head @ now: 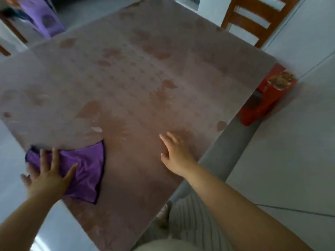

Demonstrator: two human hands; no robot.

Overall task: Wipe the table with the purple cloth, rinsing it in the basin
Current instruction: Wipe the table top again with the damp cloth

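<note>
The purple cloth (85, 169) lies spread on the near left part of the table (137, 84), which has a brownish floral cover. My left hand (48, 175) presses flat on the cloth's left half, fingers spread, at the table's left edge. My right hand (176, 154) rests palm down on the bare cover near the right edge, fingers apart, holding nothing. No basin is in view.
A wooden chair (253, 20) stands past the far right corner. A red box (268, 98) sits on the pale tiled floor beside the table's right edge. A purple object (43, 17) and another chair part appear at the far left.
</note>
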